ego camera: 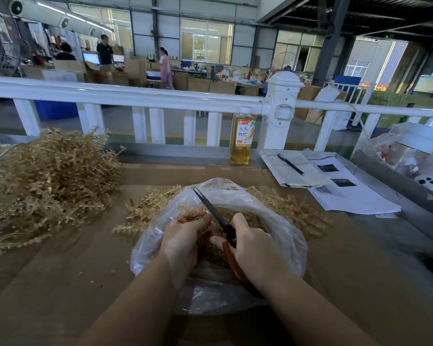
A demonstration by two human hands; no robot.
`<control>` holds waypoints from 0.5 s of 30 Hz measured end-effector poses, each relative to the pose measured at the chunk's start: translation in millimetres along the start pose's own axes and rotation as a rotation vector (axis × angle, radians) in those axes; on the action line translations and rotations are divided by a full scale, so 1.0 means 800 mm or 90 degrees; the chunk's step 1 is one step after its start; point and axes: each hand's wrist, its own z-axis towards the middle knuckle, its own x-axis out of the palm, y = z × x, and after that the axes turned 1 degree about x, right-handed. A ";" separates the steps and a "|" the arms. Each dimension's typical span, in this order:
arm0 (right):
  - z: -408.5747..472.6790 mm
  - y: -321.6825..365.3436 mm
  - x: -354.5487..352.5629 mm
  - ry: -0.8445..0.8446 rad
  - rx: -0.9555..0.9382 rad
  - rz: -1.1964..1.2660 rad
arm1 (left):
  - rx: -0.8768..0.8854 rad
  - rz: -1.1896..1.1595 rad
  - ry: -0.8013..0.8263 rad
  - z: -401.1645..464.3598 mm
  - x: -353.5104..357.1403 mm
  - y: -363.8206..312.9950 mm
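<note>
Two hands worked a sprig with scissors over a plastic bag.

Both forearms reached forward and converged, wrists close together above the bag. The left hand lay palm-inward, its fingers curled and pinching a tan sprig at the fingertips. The right hand, just beside it, was clamped round the red handles of the scissors, knuckles up. The scissors' long axis ran from that grip away from the person and slightly leftward, tip raised past the left fingertips; the dark blades looked closed together. The sprig sat just left of the blades. More sprigs lay in the bag beneath both grips, and a big pile well to the left.
</note>
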 end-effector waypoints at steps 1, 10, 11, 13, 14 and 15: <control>-0.001 -0.001 0.000 -0.003 0.001 0.003 | -0.003 -0.005 0.006 0.001 0.000 -0.001; -0.002 -0.004 -0.003 -0.078 0.033 0.050 | -0.030 -0.143 0.063 0.000 -0.004 -0.013; -0.002 -0.004 -0.004 -0.081 0.029 0.046 | -0.031 -0.125 0.066 0.000 -0.002 -0.015; -0.004 -0.001 -0.004 -0.084 0.018 0.037 | -0.030 -0.115 0.058 0.000 0.001 -0.017; -0.004 0.000 -0.004 -0.083 0.012 0.034 | -0.028 -0.119 0.047 0.001 0.002 -0.017; -0.005 0.001 -0.005 -0.081 0.009 0.034 | -0.021 -0.120 0.036 0.002 0.002 -0.017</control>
